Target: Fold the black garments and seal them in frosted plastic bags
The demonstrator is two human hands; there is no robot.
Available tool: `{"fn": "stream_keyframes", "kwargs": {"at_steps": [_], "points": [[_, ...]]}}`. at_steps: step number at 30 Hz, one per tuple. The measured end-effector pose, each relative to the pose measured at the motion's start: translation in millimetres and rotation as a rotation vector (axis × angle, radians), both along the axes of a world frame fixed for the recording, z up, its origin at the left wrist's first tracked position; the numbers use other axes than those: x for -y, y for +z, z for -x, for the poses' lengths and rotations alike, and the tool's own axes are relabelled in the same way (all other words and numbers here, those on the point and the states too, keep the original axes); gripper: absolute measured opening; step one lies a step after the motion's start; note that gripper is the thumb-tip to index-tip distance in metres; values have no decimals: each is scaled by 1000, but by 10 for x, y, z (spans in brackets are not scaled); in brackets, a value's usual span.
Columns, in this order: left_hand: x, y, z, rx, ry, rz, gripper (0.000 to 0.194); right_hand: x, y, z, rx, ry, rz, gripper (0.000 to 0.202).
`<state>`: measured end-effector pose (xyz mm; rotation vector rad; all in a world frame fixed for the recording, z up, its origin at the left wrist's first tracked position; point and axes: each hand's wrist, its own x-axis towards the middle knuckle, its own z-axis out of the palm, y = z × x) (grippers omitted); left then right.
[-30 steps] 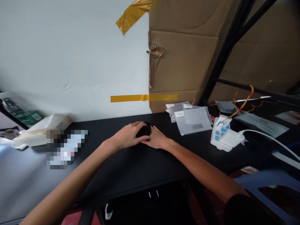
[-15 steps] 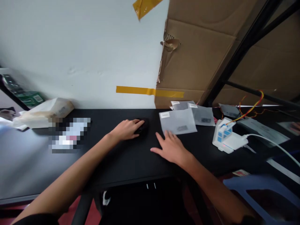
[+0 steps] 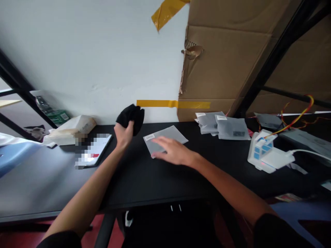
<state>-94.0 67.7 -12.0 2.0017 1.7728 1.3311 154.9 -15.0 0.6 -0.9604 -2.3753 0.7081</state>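
My left hand (image 3: pixel 124 133) is closed round a bunched black cloth-like item (image 3: pixel 131 117), raised over the back of the black table. To its right, a translucent pouch with a white label (image 3: pixel 177 135) lies flat on the table. My right hand (image 3: pixel 172 151) rests on or just over that pouch, fingers apart and holding nothing; whether it presses on it I cannot tell. More labelled pouches (image 3: pixel 232 128) lie in a pile further right, against the cardboard.
A white device with blue panels (image 3: pixel 269 153) and a cable stands at the right. At the left lie a phone-like slab (image 3: pixel 99 148), partly pixelated, and a pale paper bag (image 3: pixel 73 131). A black metal frame (image 3: pixel 274 62) rises at the back right.
My left hand has lifted the black item off the table. The front pouch has moved left, away from the pile, with my right hand over it. The view has shifted slightly left.
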Motion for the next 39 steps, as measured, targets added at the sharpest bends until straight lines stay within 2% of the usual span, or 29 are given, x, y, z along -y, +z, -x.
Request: {"fn": "stream_keyframes", "kwargs": {"at_steps": [1,2,4,6,7,10,12,15,18,20,24,26,28,29,31,33,35,39], "points": [[76,-2,-169,-45,-58,-111,59,-66,26,-55,-182,-50,161,66],[151,-14,-340,-127,-184,-190,59,-131,41,-105,-360,-89,330,65],[282,-63,-646,-369,-522,-269,61,-257,28,-194,-667,-134,613,56],[371,-137,-853,-531,-723,-323,63,-384,-28,-288,-905,-216,757,42],[399,-175,-910,-566,-743,-337,63,-448,-60,-343,-1007,-293,784,35],[441,-256,-929,-588,-612,-256,61,-614,-116,-526,-1203,-530,810,25],[446,-268,-884,-645,-556,-89,51,-653,-114,-627,-1235,-576,825,23],[425,-244,-831,-663,-562,139,30,-572,-105,-677,-1093,-428,875,26],[388,-209,-803,-449,-586,210,18,-437,-133,-637,-832,-222,949,35],[378,-186,-788,-293,-570,199,12,-399,-175,-603,-723,-192,990,36],[406,-138,-769,-116,-439,85,13,-460,-291,-537,-685,-368,980,33],[427,-117,-762,-181,-447,6,15,-497,-347,-478,-784,-484,872,30],[446,-105,-758,-333,-484,-51,13,-507,-387,-409,-891,-568,707,28],[455,-102,-759,-400,-489,-68,12,-501,-399,-377,-910,-576,617,28],[479,-100,-777,-462,-458,-101,11,-477,-410,-326,-846,-492,509,30],[516,-103,-824,-460,-443,-157,12,-460,-417,-286,-740,-352,546,31],[568,-108,-901,-465,-493,-225,14,-467,-434,-245,-727,-285,683,31],[659,-85,-1002,-584,-674,-344,25,-548,-476,-209,-984,-321,865,23]]}}
